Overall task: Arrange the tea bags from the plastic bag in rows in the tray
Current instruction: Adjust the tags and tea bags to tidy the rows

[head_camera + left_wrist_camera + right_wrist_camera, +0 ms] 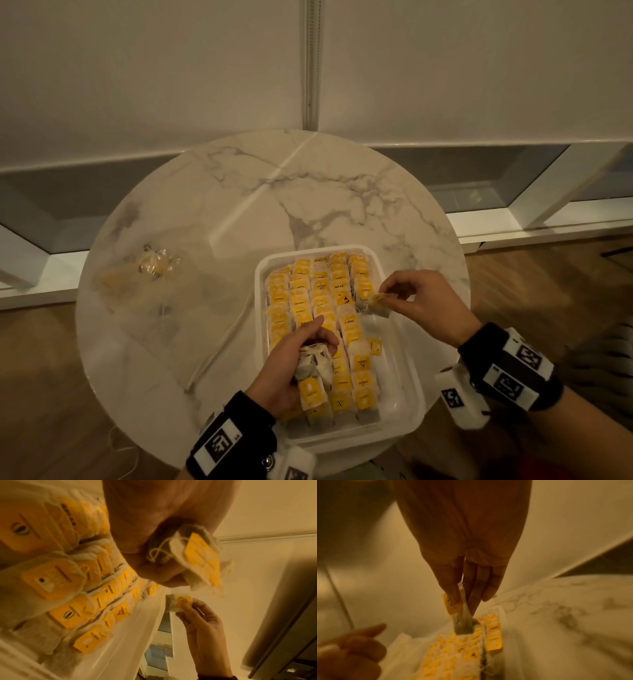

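Left hand [297,356]: curled round a bunch of tea bags [313,371], forefinger stretched forward over the filled rows; bunch hanging below the fist with one yellow tag [311,394] facing up. Same bunch in the left wrist view [197,559], strings looped beside the palm.

Right hand [423,301]: thumb and fingers pinching a single tea bag [376,303] by its top edge, remaining fingers loosely bent. Bag hanging off the fingertips, above the far right part of the tray. Right wrist view: same tea bag [462,618] clamped between thumb and forefinger, yellow tag [452,605] lying against the thumb, pouch pointing down toward the rows.

Tray [404,383]: white plastic, rectangular, under both hands, on the near right part of the worktop [274,192]. Four rows of tea bags [318,294] lying overlapped inside, yellow tags up, running away from the left hand; bare strip of tray floor along the right side, below the right hand. One loose yellow tag [376,346] lying on that bare strip, between the two hands.

Plastic bag [147,294]: clear, crumpled, flat on the worktop, well to the left of the left hand; knotted end with something yellow inside [154,263] at its far edge. Contents otherwise too dim to tell.

Worktop: round, white marble pattern with grey veins. Wooden floor [41,394] around it.

Black wristbands with printed square markers on both wrists [219,442].
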`<state>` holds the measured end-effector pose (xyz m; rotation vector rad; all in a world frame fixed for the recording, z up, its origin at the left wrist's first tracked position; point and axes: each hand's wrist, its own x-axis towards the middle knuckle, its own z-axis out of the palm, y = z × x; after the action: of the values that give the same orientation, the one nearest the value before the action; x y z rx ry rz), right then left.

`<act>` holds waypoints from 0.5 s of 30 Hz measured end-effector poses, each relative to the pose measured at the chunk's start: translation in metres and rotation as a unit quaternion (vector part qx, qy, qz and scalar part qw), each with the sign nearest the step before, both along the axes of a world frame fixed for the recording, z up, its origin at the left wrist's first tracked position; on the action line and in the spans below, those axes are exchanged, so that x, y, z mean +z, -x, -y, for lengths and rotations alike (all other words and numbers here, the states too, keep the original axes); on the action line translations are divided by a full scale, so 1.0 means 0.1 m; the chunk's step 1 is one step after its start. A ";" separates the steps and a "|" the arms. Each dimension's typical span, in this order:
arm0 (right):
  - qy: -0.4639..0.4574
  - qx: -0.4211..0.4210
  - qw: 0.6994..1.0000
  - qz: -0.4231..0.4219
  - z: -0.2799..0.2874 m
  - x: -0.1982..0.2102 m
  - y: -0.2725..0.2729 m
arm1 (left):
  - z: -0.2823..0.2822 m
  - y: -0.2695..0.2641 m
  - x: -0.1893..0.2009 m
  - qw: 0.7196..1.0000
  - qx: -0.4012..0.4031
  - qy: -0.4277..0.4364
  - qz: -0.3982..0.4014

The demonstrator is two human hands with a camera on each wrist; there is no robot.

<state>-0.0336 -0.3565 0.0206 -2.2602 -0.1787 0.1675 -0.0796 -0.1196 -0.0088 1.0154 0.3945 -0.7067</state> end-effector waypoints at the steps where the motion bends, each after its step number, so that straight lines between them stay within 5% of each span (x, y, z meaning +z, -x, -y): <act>1: 0.054 0.033 0.998 0.003 -0.01 -0.01 -0.04 | -0.02 0.00 -0.02 1.000 0.003 -0.004 0.004; 9: 0.345 0.212 0.914 -0.003 -0.23 -0.12 -0.15 | -0.19 0.07 -0.07 0.999 0.039 -0.027 0.005; 15: 0.390 0.210 0.896 -0.028 -0.28 -0.15 -0.20 | -0.32 0.12 -0.14 0.997 0.069 -0.029 0.004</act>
<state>-0.0141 -0.3288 0.0055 -2.9762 -0.6710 0.6255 -0.0916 -0.0880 -0.0230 1.0344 0.4749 -0.5698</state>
